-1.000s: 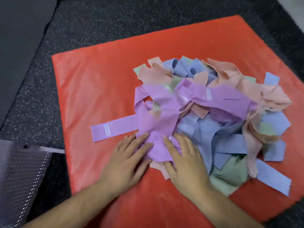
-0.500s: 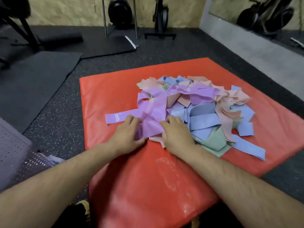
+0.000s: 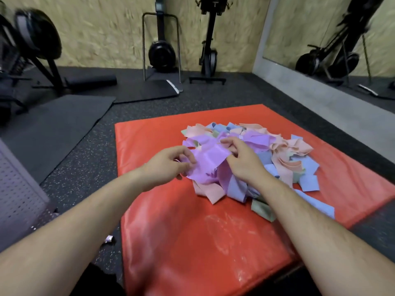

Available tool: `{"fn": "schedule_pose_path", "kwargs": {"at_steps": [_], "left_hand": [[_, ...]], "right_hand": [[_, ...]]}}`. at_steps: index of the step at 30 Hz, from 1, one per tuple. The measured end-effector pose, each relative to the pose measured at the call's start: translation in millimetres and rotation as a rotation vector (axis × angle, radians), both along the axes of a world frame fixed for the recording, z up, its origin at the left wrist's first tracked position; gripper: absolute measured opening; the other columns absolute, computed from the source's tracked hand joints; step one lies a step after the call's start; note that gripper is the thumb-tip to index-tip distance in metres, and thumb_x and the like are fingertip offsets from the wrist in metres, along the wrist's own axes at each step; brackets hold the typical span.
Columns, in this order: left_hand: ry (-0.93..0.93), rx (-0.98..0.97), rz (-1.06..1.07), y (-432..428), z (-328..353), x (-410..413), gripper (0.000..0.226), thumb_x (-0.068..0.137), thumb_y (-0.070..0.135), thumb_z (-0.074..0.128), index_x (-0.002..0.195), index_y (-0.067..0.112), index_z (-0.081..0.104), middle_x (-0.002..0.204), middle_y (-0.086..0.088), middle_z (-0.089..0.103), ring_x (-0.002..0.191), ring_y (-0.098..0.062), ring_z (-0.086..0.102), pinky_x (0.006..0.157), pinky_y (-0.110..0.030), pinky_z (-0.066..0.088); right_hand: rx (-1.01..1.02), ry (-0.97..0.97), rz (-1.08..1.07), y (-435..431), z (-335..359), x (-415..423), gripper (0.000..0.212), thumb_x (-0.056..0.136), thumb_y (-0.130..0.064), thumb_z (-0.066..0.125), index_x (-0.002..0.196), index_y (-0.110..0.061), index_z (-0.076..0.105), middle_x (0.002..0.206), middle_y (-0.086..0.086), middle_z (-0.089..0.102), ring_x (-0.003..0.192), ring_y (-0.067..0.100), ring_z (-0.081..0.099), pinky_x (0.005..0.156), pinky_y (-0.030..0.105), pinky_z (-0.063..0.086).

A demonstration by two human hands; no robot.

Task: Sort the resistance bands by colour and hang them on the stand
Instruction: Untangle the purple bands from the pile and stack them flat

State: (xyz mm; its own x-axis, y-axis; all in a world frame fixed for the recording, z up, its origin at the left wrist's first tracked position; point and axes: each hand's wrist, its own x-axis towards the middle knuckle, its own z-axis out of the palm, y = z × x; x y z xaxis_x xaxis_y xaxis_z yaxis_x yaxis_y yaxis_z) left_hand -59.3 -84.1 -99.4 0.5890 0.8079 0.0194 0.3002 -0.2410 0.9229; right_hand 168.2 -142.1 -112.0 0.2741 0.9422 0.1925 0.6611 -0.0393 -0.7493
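A heap of flat resistance bands (image 3: 284,159) in purple, blue, peach and green lies on a red mat (image 3: 175,231). My left hand (image 3: 168,163) pinches the left edge of a purple band (image 3: 209,161), lifted a little above the heap. My right hand (image 3: 243,161) holds the same purple band at its right side, fingers curled over its top edge. Blue and peach bands (image 3: 233,189) lie under my right wrist.
A grey perforated panel (image 3: 17,193) stands at the left edge on the speckled floor. Black floor mats (image 3: 53,127) lie at the back left. Gym machines (image 3: 162,50) stand along the far wall. A mirror (image 3: 333,39) lines the right wall.
Both hands went from pressing flat on the purple band to gripping and lifting it off the heap. The camera tilted up, showing more of the room.
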Motion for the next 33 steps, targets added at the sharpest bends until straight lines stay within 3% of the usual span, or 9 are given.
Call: {"fn": "schedule_pose_path", "kwargs": {"at_steps": [3, 6, 11, 16, 20, 22, 24, 27, 33], "left_hand": [[-0.091, -0.118, -0.009, 8, 12, -2, 0.028, 0.08, -0.003, 0.061, 0.103, 0.009, 0.073, 0.079, -0.005, 0.066, 0.075, -0.014, 0.06, 0.078, -0.036, 0.052], [-0.101, -0.078, -0.042, 14, 17, -3, 0.055, 0.063, 0.001, 0.054, 0.112, 0.018, 0.072, 0.105, -0.023, 0.066, 0.09, -0.02, 0.058, 0.092, -0.047, 0.051], [-0.18, 0.173, 0.177, 6, 15, 8, 0.011, 0.089, 0.022, 0.074, 0.094, 0.012, 0.07, 0.083, -0.016, 0.063, 0.069, -0.013, 0.056, 0.066, -0.027, 0.049], [-0.21, 0.206, 0.352, 15, 11, 1, 0.023, 0.095, 0.029, 0.066, 0.093, 0.006, 0.066, 0.092, -0.013, 0.059, 0.075, -0.017, 0.057, 0.058, -0.013, 0.046], [-0.238, 0.146, 0.322, 19, 10, -6, 0.024, 0.097, 0.026, 0.063, 0.092, 0.003, 0.065, 0.075, -0.003, 0.061, 0.06, -0.011, 0.052, 0.057, -0.02, 0.046], [-0.25, 0.132, 0.304, 18, 8, -10, 0.019, 0.098, 0.022, 0.062, 0.091, 0.004, 0.063, 0.071, -0.002, 0.058, 0.057, -0.01, 0.051, 0.056, -0.021, 0.045], [-0.26, 0.117, 0.295, 18, 7, -13, 0.012, 0.098, 0.019, 0.061, 0.091, 0.009, 0.063, 0.071, 0.0, 0.06, 0.056, -0.009, 0.053, 0.055, -0.02, 0.045], [-0.242, 0.096, 0.298, 20, 4, -20, 0.01, 0.098, 0.018, 0.061, 0.095, 0.009, 0.063, 0.073, -0.001, 0.063, 0.058, -0.011, 0.055, 0.053, -0.022, 0.045], [-0.205, 0.061, 0.315, 23, -4, -42, 0.014, 0.098, 0.019, 0.062, 0.097, 0.005, 0.062, 0.074, -0.002, 0.065, 0.058, -0.015, 0.056, 0.052, -0.027, 0.044]], "right_hand": [[0.081, 0.079, -0.029, 8, 11, -3, 0.036, 0.088, -0.001, 0.047, 0.101, -0.035, 0.053, 0.089, -0.009, 0.069, 0.07, 0.003, 0.057, 0.058, 0.014, 0.039], [0.14, 0.094, -0.024, 8, 14, -1, 0.028, 0.09, -0.006, 0.053, 0.091, -0.034, 0.058, 0.083, -0.008, 0.071, 0.071, 0.007, 0.063, 0.065, 0.023, 0.047], [0.099, 0.065, 0.052, 1, 12, 7, 0.017, 0.09, -0.009, 0.06, 0.093, -0.024, 0.066, 0.089, -0.006, 0.076, 0.086, 0.01, 0.069, 0.081, 0.029, 0.051], [0.05, -0.046, 0.078, -2, 18, 10, 0.009, 0.091, -0.031, 0.071, 0.089, -0.023, 0.067, 0.087, -0.005, 0.069, 0.077, 0.004, 0.058, 0.068, 0.018, 0.043], [-0.002, -0.077, 0.113, -5, 19, 11, 0.021, 0.087, -0.039, 0.074, 0.087, -0.018, 0.069, 0.088, 0.002, 0.069, 0.083, 0.019, 0.061, 0.075, 0.032, 0.048], [-0.033, -0.055, 0.157, -8, 20, 11, 0.029, 0.084, -0.041, 0.077, 0.083, -0.014, 0.068, 0.075, 0.007, 0.062, 0.07, 0.027, 0.053, 0.067, 0.036, 0.047], [-0.07, -0.018, 0.186, -12, 23, 11, 0.036, 0.083, -0.038, 0.079, 0.084, -0.005, 0.066, 0.062, -0.002, 0.045, 0.058, 0.014, 0.041, 0.057, 0.025, 0.038], [-0.134, -0.02, 0.193, -18, 30, 16, 0.03, 0.082, -0.03, 0.083, 0.087, -0.004, 0.069, 0.051, -0.018, 0.046, 0.05, 0.0, 0.043, 0.051, 0.008, 0.034], [-0.267, -0.044, 0.212, -29, 34, 28, 0.022, 0.078, -0.029, 0.085, 0.09, -0.019, 0.07, 0.054, -0.02, 0.049, 0.051, 0.0, 0.049, 0.053, 0.016, 0.043]]}}
